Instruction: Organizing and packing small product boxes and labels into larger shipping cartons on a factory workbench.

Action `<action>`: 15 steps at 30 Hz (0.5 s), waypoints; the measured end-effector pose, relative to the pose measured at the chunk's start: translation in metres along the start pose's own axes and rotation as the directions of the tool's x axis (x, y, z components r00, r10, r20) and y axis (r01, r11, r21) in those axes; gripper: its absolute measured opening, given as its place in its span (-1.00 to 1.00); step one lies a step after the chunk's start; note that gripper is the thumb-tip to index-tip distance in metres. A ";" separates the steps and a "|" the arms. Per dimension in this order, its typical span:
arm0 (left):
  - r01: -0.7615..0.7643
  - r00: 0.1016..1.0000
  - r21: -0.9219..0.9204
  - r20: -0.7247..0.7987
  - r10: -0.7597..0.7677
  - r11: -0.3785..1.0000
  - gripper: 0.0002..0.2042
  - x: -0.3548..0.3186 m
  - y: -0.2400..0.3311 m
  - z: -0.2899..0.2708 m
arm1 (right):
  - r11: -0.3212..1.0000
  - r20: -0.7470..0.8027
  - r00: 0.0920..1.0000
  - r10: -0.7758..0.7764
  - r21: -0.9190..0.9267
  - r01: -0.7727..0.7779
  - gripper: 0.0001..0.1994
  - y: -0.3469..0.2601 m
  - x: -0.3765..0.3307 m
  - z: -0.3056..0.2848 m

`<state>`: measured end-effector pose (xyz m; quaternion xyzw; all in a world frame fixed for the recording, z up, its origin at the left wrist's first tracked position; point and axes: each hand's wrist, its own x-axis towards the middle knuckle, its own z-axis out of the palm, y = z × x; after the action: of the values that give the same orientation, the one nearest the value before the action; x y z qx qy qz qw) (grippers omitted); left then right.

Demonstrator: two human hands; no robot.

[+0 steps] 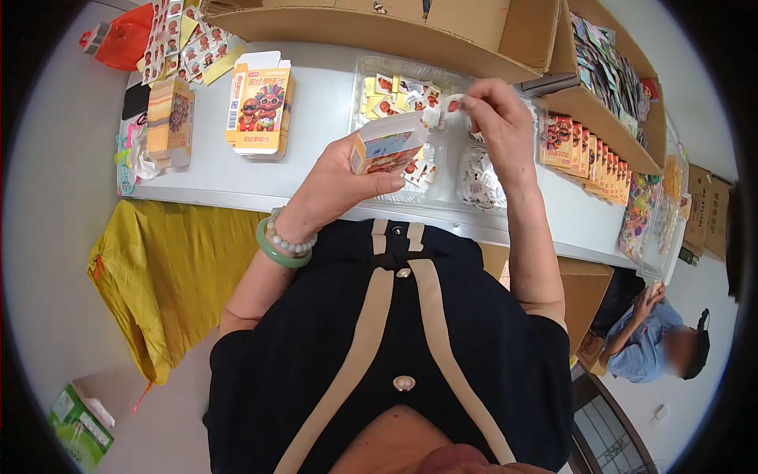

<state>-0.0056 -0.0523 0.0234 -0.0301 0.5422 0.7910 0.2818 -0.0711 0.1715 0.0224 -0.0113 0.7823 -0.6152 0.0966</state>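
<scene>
My left hand (339, 178) grips a small printed carton (388, 148), tilted with its white open end toward the right. Close to that end, my right hand (503, 130) pinches a small white-edged sticker (454, 106) with a red figure between thumb and fingertips. Under both hands lies a clear plastic tray (450, 205) with compartments. Yellow and white stickers (389, 85) fill its left part, partly hidden by the carton. Small white packets (481, 180) are heaped in the compartment below my right hand.
Printed cartons stand stacked at left (260, 107), beside another carton bundle (168, 122). A carton row (584, 158) lies at right. Large cardboard boxes (521, 35) line the back; one holds packets (608, 75). Sticker sheets (189, 43) lie far left. Another person (651, 336) sits at right.
</scene>
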 end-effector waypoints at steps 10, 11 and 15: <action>0.009 0.992 0.058 0.124 -0.017 0.998 -0.54 0.008 -0.005 0.017 | 0.476 0.439 0.694 -0.571 -0.512 0.715 -0.76 -0.045 -0.047 0.024; 0.011 0.992 0.058 0.121 -0.018 0.998 -0.54 0.007 -0.007 0.016 | 0.581 0.482 0.741 -0.467 -0.464 0.668 -0.75 -0.048 -0.049 0.022; 0.048 0.978 -0.016 0.203 -0.043 0.999 -0.53 0.003 -0.009 0.013 | 0.700 0.239 0.761 -0.603 -0.299 0.649 -0.67 -0.056 -0.055 0.015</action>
<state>-0.0003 -0.0372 0.0201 0.0353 0.5017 0.7889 0.3532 -0.0204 0.1514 0.0802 -0.3322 0.8239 -0.4531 -0.0748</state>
